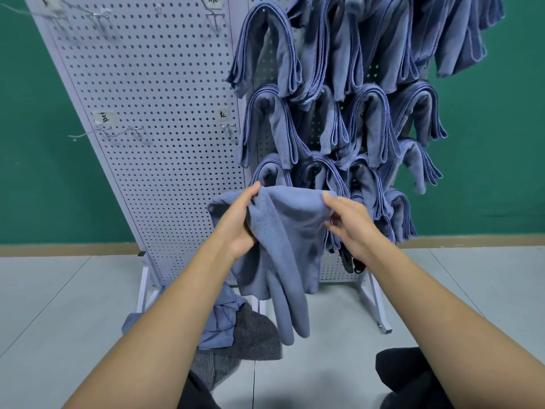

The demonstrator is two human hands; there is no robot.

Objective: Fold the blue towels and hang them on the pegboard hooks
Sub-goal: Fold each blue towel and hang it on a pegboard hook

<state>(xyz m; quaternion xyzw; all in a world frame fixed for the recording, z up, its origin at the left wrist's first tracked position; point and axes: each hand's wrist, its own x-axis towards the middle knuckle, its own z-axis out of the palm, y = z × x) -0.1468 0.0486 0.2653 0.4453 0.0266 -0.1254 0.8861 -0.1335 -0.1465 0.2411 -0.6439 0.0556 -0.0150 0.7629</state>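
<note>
Blue terry towel [283,246] up in front of the lower rows of the pegboard [147,113], gripped along its top edge and hanging below in loose, uneven tails. Left hand [239,219] curled round a bunched end of that edge; right hand [351,222] pinching the other end between thumb and forefinger, remaining fingers loosely bent. Neither hand free.

Looks like the opening of the fold, nothing squared yet. Best handled by walking each grip outward to a true corner, drawing the top edge taut and giving a short shake so the tails drop flat. Then corner to corner, edges matched, again into a narrow strip like those already up, and draped at its middle so that both halves balance.

Right panel crowded: folded towels [368,119] looped over hooks row upon row, overlapping, the lowest ones partly hidden behind the held cloth. Little room there, and a risk of brushing a neighbour off. Bare hooks [228,129] on the left panel under small paper labels [223,114], writing too blurred to read.

On the floor [59,320] by the stand's foot [380,314], more loose blue towels [218,329] heaped against a grey ribbed cloth [253,338]. Green wall [29,143] behind.
</note>
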